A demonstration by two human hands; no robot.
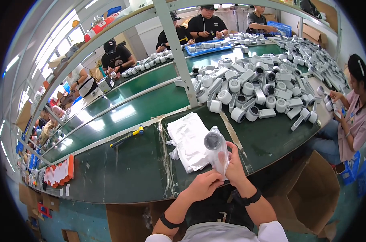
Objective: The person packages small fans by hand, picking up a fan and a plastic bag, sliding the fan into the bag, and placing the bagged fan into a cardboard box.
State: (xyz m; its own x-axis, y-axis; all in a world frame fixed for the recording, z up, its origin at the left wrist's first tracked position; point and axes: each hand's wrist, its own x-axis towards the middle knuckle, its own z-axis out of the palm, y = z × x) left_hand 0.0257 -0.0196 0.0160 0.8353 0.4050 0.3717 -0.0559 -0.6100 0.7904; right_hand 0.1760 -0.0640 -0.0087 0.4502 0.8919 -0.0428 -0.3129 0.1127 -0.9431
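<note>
A light-grey handheld device with a round dark-faced head is inside a clear plastic bag, just above the table's front edge. My right hand wraps the bagged device from the right side. My left hand is closed, its fingertips together at the bag's lower end; part of the grip is hidden. Directly behind my hands lies a stack of white plastic bags, partly under the bagged device.
A large heap of similar devices spreads behind and to the right. A yellow-and-dark hand tool and orange-edged white cards lie leftward. An open cardboard box stands at lower right. Co-workers sit around the green conveyor and at right.
</note>
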